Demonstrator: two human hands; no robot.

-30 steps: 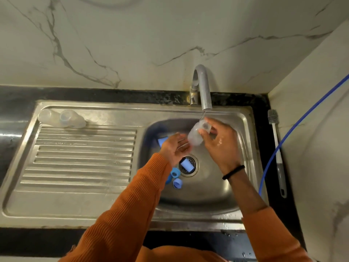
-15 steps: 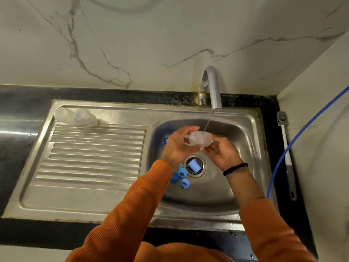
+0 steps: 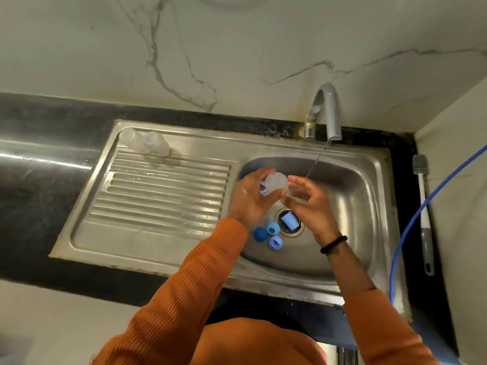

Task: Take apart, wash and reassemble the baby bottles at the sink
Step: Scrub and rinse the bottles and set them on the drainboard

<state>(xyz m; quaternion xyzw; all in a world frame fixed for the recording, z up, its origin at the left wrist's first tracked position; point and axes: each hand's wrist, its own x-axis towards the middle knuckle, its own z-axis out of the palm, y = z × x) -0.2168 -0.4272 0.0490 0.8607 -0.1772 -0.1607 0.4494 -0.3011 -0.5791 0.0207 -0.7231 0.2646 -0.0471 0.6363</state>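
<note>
My left hand [image 3: 251, 200] grips a clear baby bottle [image 3: 276, 183] over the sink basin [image 3: 350, 206], its base turned up toward the camera. My right hand [image 3: 311, 204] is beside the bottle's lower end with fingers loosely curved; whether it holds the bottle is unclear. A thin stream of water runs from the grey tap [image 3: 328, 111] just right of the bottle. Three blue caps and rings [image 3: 271, 234] lie on the basin floor by the drain, and a light blue part [image 3: 288, 221] sits on the drain. Two clear bottles [image 3: 146, 142] lie at the drainboard's far left corner.
The ribbed steel drainboard [image 3: 163, 198] lies to the left of the basin. A grey and white bottle brush [image 3: 424, 212] lies on the black counter at the right, beside a blue hose [image 3: 411, 227]. Marble walls close in the back and right side.
The bottle has left the water stream and moved left; its base is tipped up toward the camera, held more in my left hand. The camera view shifted left.
</note>
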